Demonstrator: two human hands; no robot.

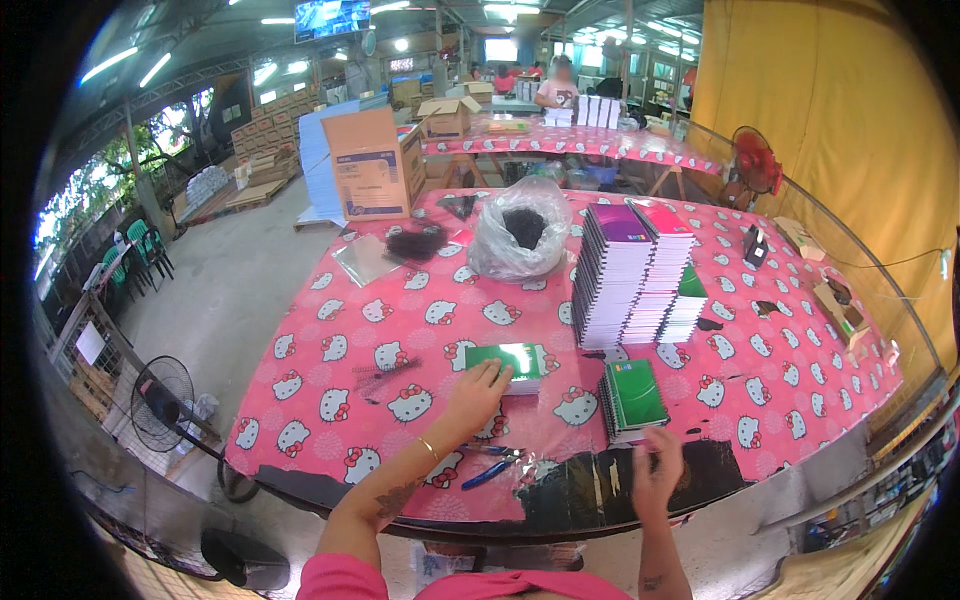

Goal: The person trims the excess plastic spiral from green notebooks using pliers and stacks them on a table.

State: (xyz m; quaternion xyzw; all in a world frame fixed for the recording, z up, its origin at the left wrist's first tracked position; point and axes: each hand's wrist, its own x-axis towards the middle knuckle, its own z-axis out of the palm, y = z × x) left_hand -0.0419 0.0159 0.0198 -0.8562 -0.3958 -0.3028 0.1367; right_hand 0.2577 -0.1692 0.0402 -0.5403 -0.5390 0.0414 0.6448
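i rest the left hand, its fingers released, on a green-covered stack upon the tabletop. the right hand is beside green notebooks; i cannot tell its grasp.

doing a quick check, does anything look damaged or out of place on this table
The pink table cover looks torn or worn away along its near edge, leaving a ragged black patch by the right hand. Thin black strands also lie scattered left of the left hand.
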